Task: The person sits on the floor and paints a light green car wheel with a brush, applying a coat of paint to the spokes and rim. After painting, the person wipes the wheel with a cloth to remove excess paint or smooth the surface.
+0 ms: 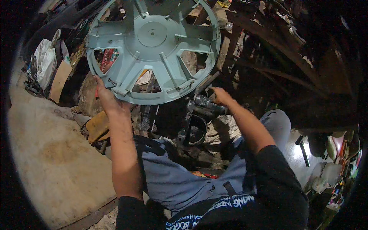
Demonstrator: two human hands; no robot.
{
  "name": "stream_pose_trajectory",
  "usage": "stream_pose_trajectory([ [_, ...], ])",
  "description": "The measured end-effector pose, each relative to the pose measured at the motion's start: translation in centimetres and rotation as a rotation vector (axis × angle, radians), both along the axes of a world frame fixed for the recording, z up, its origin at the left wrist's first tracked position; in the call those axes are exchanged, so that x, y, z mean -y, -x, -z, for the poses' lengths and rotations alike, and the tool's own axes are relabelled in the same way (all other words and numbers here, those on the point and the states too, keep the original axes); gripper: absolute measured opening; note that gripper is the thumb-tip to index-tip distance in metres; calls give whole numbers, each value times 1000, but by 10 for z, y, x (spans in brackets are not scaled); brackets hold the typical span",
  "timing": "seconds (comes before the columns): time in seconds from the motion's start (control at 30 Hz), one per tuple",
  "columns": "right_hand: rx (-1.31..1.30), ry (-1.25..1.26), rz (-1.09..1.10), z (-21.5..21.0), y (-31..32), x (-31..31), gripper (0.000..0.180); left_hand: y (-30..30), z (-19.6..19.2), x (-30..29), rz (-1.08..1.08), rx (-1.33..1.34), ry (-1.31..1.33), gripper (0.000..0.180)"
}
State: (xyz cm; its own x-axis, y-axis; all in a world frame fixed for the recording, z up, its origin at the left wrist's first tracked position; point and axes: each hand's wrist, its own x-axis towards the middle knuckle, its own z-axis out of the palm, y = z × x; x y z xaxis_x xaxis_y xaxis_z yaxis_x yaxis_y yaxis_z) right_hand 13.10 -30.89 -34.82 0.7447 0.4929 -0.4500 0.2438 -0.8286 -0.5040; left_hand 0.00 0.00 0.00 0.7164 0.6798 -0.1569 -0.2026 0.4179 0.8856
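My left hand (109,97) grips the lower left rim of a large pale grey-green wheel cover (152,34). The cover is tilted up, showing a round hub, broad spokes and openings between them; its top edge runs out of view. To the right and below it, my right hand (221,96) is closed, its fingertips curled beside a dark grey cylindrical thing (209,104). What those fingers hold is partly hidden and too dark to make out. Under the cylindrical thing stands a dark round container (197,130), between my knees.
At left lies a stained pale board (50,149), with a yellow-brown block (97,127) by its edge. A white plastic bag (45,63) and a tan flat piece (60,82) are beyond it. Dark wooden beams (283,50) cross the right side. Clutter (337,168) fills the lower right.
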Motion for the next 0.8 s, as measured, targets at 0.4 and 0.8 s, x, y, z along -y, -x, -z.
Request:
stream_pose_trajectory([
  [0.4, 203, 37, 433, 44, 96, -43, 83, 28, 1, -14, -89, -7, -22, 53],
  [0.8, 498, -1120, 1108, -36, 101, -14, 55, 27, 3, -20, -13, 139, 118, 60],
])
